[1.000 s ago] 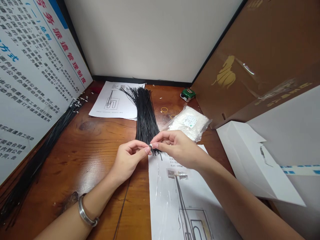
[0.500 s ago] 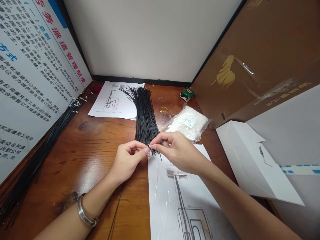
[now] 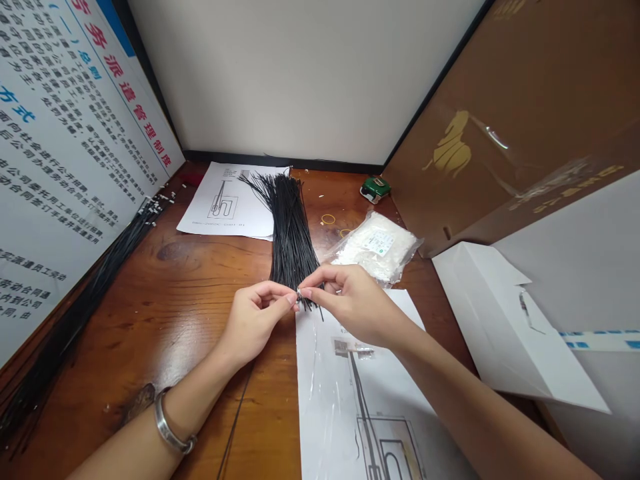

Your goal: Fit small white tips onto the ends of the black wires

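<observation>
Thumb and index finger of my left hand [image 3: 257, 320] pinch a thin black wire [image 3: 235, 423], which trails down from under the hand toward the lower edge of the view. My right hand [image 3: 353, 300] pinches a tiny white connector [image 3: 299, 291] right at the left fingertips. Whether the wire end sits inside the connector is too small to tell. Just beyond the fingers lies a thick bundle of black wires [image 3: 291, 233], its near ends partly hidden by my hands. To the right, behind my right hand, rests a clear bag of small white pieces [image 3: 377, 247].
Printed drawings lie at the back left [image 3: 230, 200] and under my right forearm [image 3: 325, 400]. More black wires with white ends [image 3: 95, 280] run along the left board. A green tape measure [image 3: 375, 189], yellow rubber bands [image 3: 328, 219] and a white box [image 3: 500, 313] are on the right.
Both hands stay almost in place, still fingertip to fingertip. The right hand and forearm have shifted very slightly, and the trailing wire has moved a little to the right.
</observation>
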A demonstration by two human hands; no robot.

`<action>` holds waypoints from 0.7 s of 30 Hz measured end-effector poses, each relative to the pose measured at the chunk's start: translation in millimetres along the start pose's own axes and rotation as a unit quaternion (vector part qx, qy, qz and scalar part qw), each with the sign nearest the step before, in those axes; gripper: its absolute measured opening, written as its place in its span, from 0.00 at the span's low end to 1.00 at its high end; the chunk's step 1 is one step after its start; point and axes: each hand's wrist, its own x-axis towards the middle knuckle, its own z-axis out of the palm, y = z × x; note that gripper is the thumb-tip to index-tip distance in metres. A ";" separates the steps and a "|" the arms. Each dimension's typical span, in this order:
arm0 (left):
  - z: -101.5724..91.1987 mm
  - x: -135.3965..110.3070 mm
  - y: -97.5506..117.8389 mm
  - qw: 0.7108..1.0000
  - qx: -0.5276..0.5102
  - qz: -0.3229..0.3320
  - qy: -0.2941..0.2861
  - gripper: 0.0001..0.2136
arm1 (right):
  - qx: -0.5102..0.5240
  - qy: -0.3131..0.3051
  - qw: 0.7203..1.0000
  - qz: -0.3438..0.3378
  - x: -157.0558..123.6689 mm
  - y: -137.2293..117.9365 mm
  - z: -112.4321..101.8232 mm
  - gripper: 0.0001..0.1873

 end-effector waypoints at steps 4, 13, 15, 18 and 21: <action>-0.5 -0.1 -3.1 1.000 -0.009 0.005 0.002 0.06 | 0.056 0.006 0.998 0.008 2.5 2.9 2.4 0.06; -0.4 1.3 -2.8 1.000 -0.021 0.012 0.002 0.05 | 0.116 -0.027 0.993 0.023 5.8 5.4 0.3 0.05; -0.1 1.2 -2.2 1.000 -0.022 0.011 0.001 0.05 | 0.134 -0.038 0.990 0.027 6.4 6.0 -0.4 0.05; 0.2 0.9 -1.8 1.000 -0.018 0.009 0.002 0.05 | 0.142 -0.047 0.988 0.035 6.4 7.4 -0.9 0.06; 0.0 0.4 -2.4 1.000 -0.013 0.006 0.002 0.05 | 0.129 -0.038 0.990 0.033 5.2 6.8 -0.3 0.05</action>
